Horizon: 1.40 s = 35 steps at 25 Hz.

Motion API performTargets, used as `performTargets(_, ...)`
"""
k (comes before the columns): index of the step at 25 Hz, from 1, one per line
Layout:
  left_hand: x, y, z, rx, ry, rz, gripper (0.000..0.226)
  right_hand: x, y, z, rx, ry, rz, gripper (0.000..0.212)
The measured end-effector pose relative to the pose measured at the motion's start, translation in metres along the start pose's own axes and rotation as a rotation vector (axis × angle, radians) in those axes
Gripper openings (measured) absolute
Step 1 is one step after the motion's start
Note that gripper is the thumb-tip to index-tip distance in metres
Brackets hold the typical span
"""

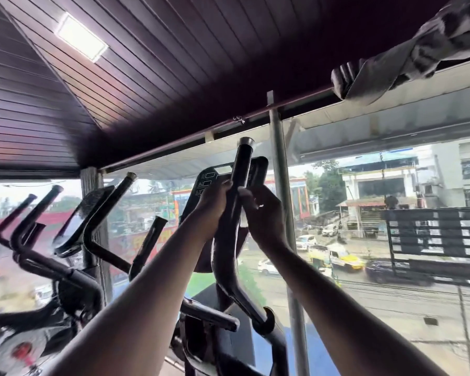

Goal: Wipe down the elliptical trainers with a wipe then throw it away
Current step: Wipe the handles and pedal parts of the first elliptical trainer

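Both hands on the black curved tubular handlebar (235, 202) of the elliptical trainer at 12 o'clock: left hand (215, 196) wraps it, right hand (263, 210) curls against it with a white wipe (245, 217) barely showing. Bar looks stiff, smooth, maybe slippery; wipe soft, so pinch it flat against the tube.

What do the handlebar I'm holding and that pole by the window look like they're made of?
The handlebar looks like black-coated metal tubing, matte, with a bare silvery cap at its top end. The pole looks like plain unpainted metal, grey with a dull sheen. Neither is certain from looks alone.
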<state>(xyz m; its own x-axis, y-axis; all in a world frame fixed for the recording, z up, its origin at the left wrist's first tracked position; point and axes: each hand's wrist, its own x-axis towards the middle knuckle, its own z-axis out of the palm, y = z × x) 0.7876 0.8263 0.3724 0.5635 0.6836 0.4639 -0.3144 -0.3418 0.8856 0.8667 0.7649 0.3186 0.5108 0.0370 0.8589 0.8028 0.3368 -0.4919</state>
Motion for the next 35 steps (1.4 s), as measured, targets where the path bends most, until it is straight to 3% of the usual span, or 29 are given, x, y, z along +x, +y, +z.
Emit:
performTargets(3,0.008,0.001,0.001,0.018,-0.048,0.012,0.030,0.020,0.004,0.008,0.000,0.036,0.053,0.015)
performTargets(7,0.032,0.005,0.007,-0.027,-0.084,-0.026,0.036,-0.005,0.013,-0.002,-0.030,-0.006,-0.339,0.016)
performTargets(11,0.044,0.008,0.014,-0.039,-0.120,0.007,0.032,0.050,0.011,0.014,0.022,0.058,-0.152,0.015)
performTargets(15,0.056,0.012,0.018,0.049,-0.078,0.047,0.031,0.037,0.030,0.011,-0.050,-0.031,-0.463,0.015)
performTargets(16,0.058,0.013,0.020,0.082,-0.066,0.069,0.030,0.051,0.034,0.010,-0.078,-0.028,-0.464,0.013)
performTargets(20,0.062,0.010,0.023,0.179,-0.097,0.180,0.030,0.121,0.031,0.022,-0.139,0.055,-0.190,0.016)
performTargets(27,0.067,0.009,0.020,0.439,0.058,0.287,0.036,0.099,0.026,0.018,-0.148,-0.014,-0.279,0.023)
performTargets(35,0.016,0.002,0.010,0.177,-0.023,-0.011,0.041,0.031,0.008,-0.003,-0.118,-0.139,-0.226,0.019)
